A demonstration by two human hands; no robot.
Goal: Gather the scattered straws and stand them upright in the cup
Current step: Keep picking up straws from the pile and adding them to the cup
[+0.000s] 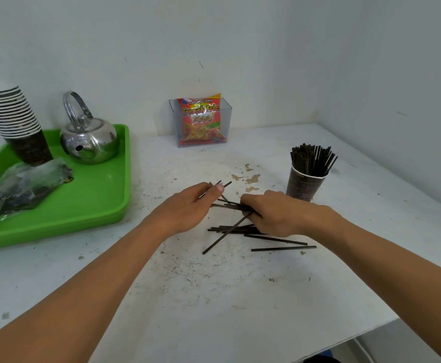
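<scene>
Several thin black straws (277, 240) lie scattered on the white table (214, 297) in front of me. My left hand (188, 208) is closed on a few straws, whose tips stick out past my thumb. My right hand (279, 216) rests on the pile with its fingers pinched on several straws, one of which slants down to the left. A dark paper cup (303, 186) stands just behind my right hand, with many black straws upright in it.
A green tray (91, 200) at the left holds a steel kettle (89, 140), a stack of paper cups (17, 127) and a plastic bag of dark items (23, 187). A clear box with a snack packet (201, 121) stands against the back wall. The table's edge runs at lower right.
</scene>
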